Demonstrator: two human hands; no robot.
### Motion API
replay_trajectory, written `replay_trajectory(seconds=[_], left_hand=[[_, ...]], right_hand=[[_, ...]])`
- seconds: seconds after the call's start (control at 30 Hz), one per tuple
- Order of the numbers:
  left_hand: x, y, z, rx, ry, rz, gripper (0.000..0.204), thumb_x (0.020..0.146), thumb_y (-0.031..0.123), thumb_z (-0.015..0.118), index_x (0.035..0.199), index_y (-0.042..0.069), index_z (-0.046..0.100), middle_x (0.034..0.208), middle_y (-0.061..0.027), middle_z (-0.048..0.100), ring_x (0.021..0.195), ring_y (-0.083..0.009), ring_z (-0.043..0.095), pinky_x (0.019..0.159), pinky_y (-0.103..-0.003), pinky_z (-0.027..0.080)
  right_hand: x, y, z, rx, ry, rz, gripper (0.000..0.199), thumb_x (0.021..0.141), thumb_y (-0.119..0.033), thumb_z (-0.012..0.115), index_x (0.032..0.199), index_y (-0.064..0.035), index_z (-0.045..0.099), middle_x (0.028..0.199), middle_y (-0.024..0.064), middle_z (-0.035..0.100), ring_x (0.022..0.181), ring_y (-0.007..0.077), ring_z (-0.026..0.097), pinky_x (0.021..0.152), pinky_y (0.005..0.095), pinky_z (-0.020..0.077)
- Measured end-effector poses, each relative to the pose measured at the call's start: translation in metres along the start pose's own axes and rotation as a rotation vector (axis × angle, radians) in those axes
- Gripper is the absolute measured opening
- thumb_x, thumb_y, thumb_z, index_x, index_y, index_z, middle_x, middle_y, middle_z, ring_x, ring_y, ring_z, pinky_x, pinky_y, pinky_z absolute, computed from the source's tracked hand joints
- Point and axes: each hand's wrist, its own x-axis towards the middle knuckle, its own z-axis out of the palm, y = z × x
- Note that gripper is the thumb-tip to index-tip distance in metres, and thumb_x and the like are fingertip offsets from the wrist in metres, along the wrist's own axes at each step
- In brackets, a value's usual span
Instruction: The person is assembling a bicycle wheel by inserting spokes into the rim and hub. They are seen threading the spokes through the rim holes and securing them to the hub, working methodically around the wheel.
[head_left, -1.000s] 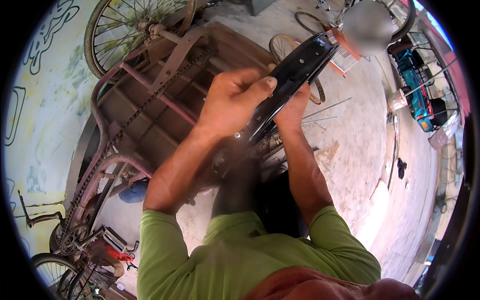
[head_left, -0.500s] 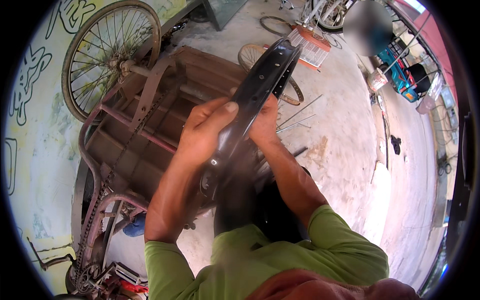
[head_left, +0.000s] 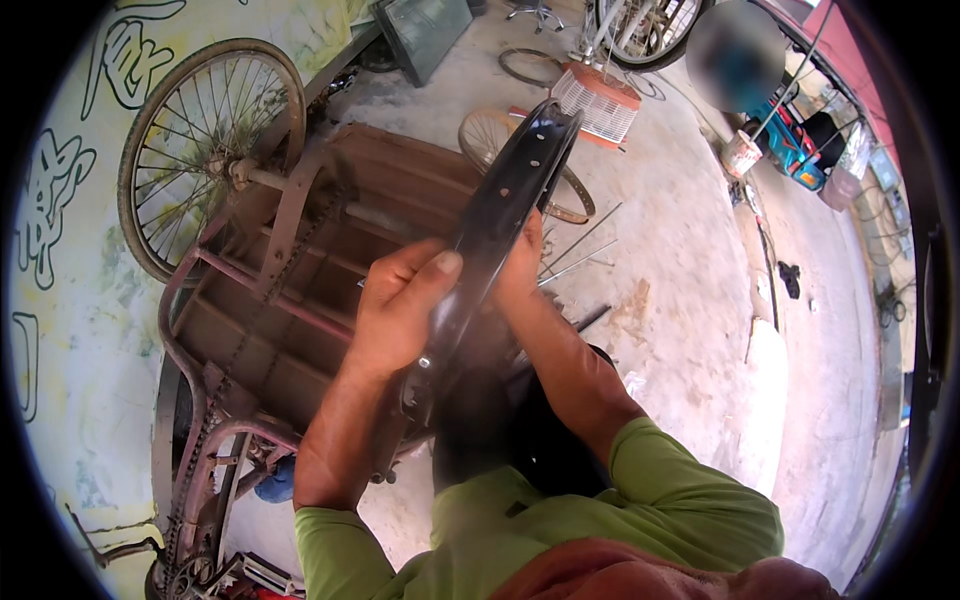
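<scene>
A black wheel rim (head_left: 505,190), glossy and with small holes along its face, stands nearly edge-on in front of me. My left hand (head_left: 402,305) is closed on its left side, thumb laid along the metal. From the right side, my right hand (head_left: 519,262) grips the same rim; its fingertips are hidden behind it. The rim's near end blurs into shadow over my dark trousers. Beyond and to the left of my hands lies an overturned, rusty cart frame (head_left: 270,300) with brown panels.
The cart's spoked wheel (head_left: 215,160) stands by the painted wall at left. Ahead on the concrete floor lie a bare rim (head_left: 570,200), several loose spokes (head_left: 585,255) and a red-and-white crate (head_left: 597,103). A bucket (head_left: 741,154) stands at far right, near a person with a blurred head.
My hands and the rim have come slightly lower and toward me. The rim has turned so that less of its inner channel shows. Both hands keep their grip.
</scene>
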Motion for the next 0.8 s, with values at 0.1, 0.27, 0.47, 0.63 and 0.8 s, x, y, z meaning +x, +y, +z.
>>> replay_trajectory(seconds=[0.1,0.27,0.47,0.63,0.8], left_hand=[[-0.001,0.002,-0.002,0.059,0.016,0.051,0.023,0.096,0.019,0.059,0.088,-0.001,0.066,0.074,0.0042,0.056,0.07,-0.0044,0.046,0.063,-0.023,0.039],[-0.001,-0.002,-0.004,0.063,0.049,0.097,0.022,0.095,0.018,0.06,0.085,-0.001,0.065,0.074,0.0045,0.056,0.069,-0.004,0.045,0.062,-0.023,0.038],[-0.001,0.0,-0.003,-0.035,0.078,0.051,0.022,0.094,0.019,0.061,0.085,0.0,0.065,0.073,0.0051,0.055,0.068,-0.0033,0.045,0.061,-0.023,0.036],[-0.001,-0.004,-0.004,-0.004,0.04,0.083,0.021,0.094,0.019,0.061,0.086,0.0,0.066,0.072,0.0052,0.055,0.068,-0.0031,0.045,0.06,-0.022,0.036],[-0.002,0.001,-0.001,0.006,0.045,0.065,0.021,0.094,0.019,0.061,0.087,0.0,0.066,0.072,0.0055,0.053,0.067,-0.0032,0.043,0.06,-0.022,0.035]], right_hand=[[-0.001,-0.004,0.002,-0.057,-0.025,-0.019,0.018,0.097,-0.023,0.06,0.097,-0.0054,0.063,0.079,-0.0014,0.063,0.07,0.0059,0.057,0.061,0.0216,0.0442],[0.001,-0.001,-0.002,-0.103,-0.065,-0.085,0.018,0.099,-0.02,0.058,0.102,-0.0023,0.06,0.088,0.0003,0.064,0.079,0.0074,0.058,0.07,0.0238,0.0471],[0.003,0.005,-0.01,-0.085,-0.186,-0.183,0.022,0.099,-0.021,0.058,0.111,-0.0015,0.059,0.098,0.0017,0.065,0.086,0.0084,0.058,0.077,0.0245,0.0479],[-0.004,0.008,-0.01,-0.085,-0.158,-0.179,0.028,0.098,-0.026,0.061,0.111,-0.0006,0.059,0.098,0.001,0.064,0.086,0.0082,0.058,0.077,0.0247,0.0479],[0.005,0.003,-0.021,-0.016,-0.177,-0.119,0.027,0.098,-0.025,0.06,0.11,-0.001,0.059,0.097,0.0007,0.064,0.086,0.0075,0.057,0.075,0.0234,0.0465]])
